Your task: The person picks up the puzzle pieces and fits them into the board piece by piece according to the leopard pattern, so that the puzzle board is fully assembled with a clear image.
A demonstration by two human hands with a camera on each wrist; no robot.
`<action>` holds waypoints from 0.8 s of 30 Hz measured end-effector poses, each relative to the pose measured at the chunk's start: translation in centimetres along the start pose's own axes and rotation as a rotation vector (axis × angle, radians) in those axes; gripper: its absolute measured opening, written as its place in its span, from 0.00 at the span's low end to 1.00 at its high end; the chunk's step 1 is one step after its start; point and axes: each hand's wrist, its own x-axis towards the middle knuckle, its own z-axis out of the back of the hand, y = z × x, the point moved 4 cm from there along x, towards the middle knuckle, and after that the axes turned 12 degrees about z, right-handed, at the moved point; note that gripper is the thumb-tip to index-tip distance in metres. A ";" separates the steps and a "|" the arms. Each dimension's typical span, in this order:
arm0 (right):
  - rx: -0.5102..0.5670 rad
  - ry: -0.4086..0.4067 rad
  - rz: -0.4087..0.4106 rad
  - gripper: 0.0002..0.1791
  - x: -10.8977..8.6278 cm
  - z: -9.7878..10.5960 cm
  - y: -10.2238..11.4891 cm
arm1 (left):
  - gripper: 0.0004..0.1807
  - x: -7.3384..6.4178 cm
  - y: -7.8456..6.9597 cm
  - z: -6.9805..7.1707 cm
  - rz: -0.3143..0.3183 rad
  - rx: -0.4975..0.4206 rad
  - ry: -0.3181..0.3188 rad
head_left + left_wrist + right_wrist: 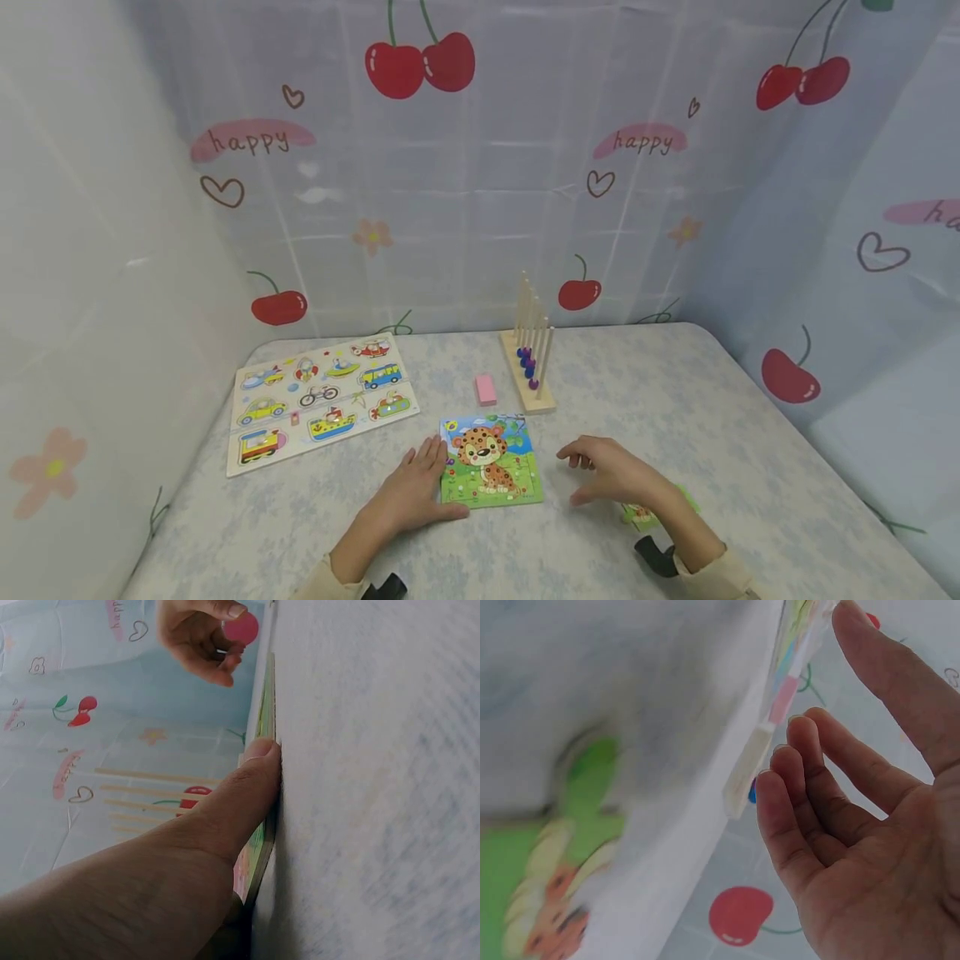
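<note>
A square leopard puzzle board [491, 462] lies flat in front of me, showing a spotted cub on green grass. Against its left side rests my left hand [412, 487], fingers straight along that edge and thumb at the near corner. The left wrist view shows the thumb [244, 784] touching the board's side. To the right of the board, my right hand [611, 471] hovers above the table with fingers loosely bent and nothing held. Under the right wrist lies a loose green puzzle piece [639, 517], partly hidden by the arm; its printed surface [562, 885] shows up close in the right wrist view.
A pink block [486, 390] lies behind the board. Beside it stands a wooden peg rack [538, 403] with blue and purple beads. A vehicle picture board [303, 425] lies at the back left of the patterned tabletop [600, 375]. Cherry-printed curtains [480, 167] enclose the table.
</note>
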 end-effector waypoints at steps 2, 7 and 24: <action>0.000 -0.008 -0.036 0.31 -0.8 0.2 -0.5 | 0.61 0.1 0.0 0.0 0.005 -0.002 0.004; 0.014 -0.016 -0.098 0.32 -2.8 0.5 -1.8 | 0.61 0.1 0.1 -0.1 0.016 -0.009 0.017; 0.133 -0.042 -0.243 0.32 -9.2 1.5 -5.9 | 0.62 0.1 0.1 -0.3 0.020 -0.016 0.023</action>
